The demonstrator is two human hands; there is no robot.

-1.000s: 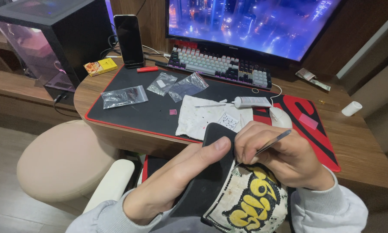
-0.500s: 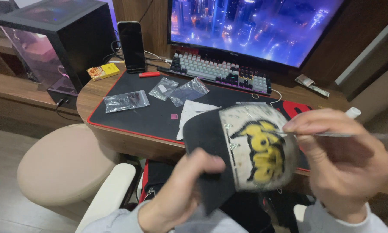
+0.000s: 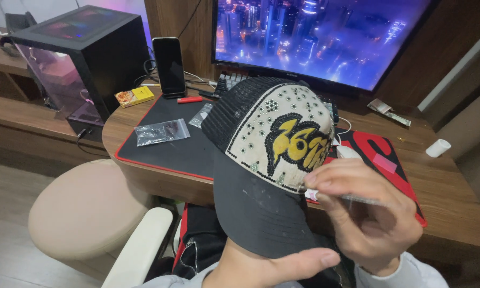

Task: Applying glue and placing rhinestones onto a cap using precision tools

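In the head view, the left hand (image 3: 272, 266) grips a black cap (image 3: 266, 160) by its brim from below, thumb lying along the brim's near edge, holding it up over the desk's near edge so that its cream front panel with a yellow emblem and small studs faces the camera. The right hand (image 3: 365, 213), just right of that grip, is closed on a thin clear stick (image 3: 365, 200), its fingertips touching the panel's lower right edge. Beyond the cap lie a black desk mat (image 3: 170, 149) with a clear plastic bag (image 3: 161, 132), a standing phone (image 3: 169, 66), and a monitor (image 3: 325, 37).
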